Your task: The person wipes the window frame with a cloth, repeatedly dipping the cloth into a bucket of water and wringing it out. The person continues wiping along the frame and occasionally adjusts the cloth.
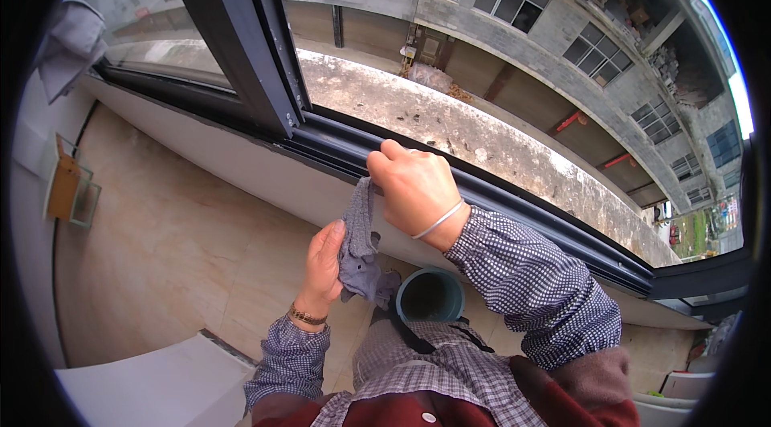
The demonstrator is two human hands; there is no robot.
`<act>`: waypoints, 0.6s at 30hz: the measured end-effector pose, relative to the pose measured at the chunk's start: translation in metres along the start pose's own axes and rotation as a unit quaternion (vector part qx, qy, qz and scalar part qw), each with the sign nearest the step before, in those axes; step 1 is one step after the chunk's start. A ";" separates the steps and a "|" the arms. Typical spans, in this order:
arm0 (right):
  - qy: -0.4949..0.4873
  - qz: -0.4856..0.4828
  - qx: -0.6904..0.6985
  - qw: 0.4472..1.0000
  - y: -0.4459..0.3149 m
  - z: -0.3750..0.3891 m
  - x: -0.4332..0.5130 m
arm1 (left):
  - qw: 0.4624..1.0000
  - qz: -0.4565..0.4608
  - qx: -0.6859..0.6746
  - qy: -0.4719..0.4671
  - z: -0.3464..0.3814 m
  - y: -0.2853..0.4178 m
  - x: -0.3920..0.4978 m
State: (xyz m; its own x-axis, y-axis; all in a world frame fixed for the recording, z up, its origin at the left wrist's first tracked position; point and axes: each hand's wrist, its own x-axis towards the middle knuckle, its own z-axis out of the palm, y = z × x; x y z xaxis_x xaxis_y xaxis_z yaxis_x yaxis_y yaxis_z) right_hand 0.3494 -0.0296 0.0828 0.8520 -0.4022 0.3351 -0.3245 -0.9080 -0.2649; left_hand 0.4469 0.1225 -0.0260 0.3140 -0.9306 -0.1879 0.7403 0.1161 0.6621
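A grey cloth [360, 246] hangs between my two hands. My right hand [418, 186], with a silver bangle at the wrist, is closed on the cloth's upper end above the dark metal window track [506, 204]. Lower and to the left, my left hand [322, 267] grips the cloth's hanging part between thumb and fingers; a watch-like band circles that wrist. Below the cloth, a blue-green bucket [430, 296] stands on the floor by the wall, its inside dark. The window's dark frame post [241, 36] rises left of my right hand.
A glass pane [162, 23] fills the left side of the window. Outside run a weathered concrete ledge [385, 96] and a grey building [542, 54]. A grey cloth [72, 42] hangs at far left, above a wooden object [65, 186]. A white surface [162, 379] juts in at lower left.
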 end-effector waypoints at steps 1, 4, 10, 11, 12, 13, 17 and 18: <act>0.005 -0.006 0.001 1.000 -0.003 0.008 0.009 | 1.000 0.016 -0.008 0.010 -0.002 0.005 0.002; 0.044 -0.028 0.004 0.999 -0.013 0.033 0.038 | 0.995 0.080 -0.009 0.055 -0.004 0.026 0.008; 0.129 -0.025 0.139 0.982 -0.035 0.041 0.062 | 0.958 0.244 0.113 0.101 0.022 0.058 -0.007; 0.170 -0.060 0.167 0.969 -0.038 0.036 0.059 | 0.948 0.267 0.131 0.110 0.030 0.057 -0.011; 0.187 -0.077 0.190 0.961 -0.041 0.030 0.053 | 0.931 0.307 0.165 0.108 0.037 0.053 -0.021; 0.214 -0.102 0.218 0.947 -0.045 0.024 0.047 | 0.923 0.302 0.202 0.128 0.043 0.052 -0.031; 0.258 -0.132 0.345 0.893 -0.041 -0.007 0.001 | 0.867 0.324 0.358 0.124 0.067 0.035 -0.076; 0.255 -0.128 0.375 0.882 -0.038 -0.013 -0.015 | 0.841 0.331 0.410 0.120 0.073 0.028 -0.086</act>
State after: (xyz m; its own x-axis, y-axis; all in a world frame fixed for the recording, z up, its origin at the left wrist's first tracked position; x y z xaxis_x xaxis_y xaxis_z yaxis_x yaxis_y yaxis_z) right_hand 0.3433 0.0091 0.0997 0.4995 -0.3692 0.7837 0.3780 -0.7211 -0.5806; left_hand 0.3974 0.1802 0.0615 0.6808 -0.6469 0.3436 -0.2724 0.2118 0.9386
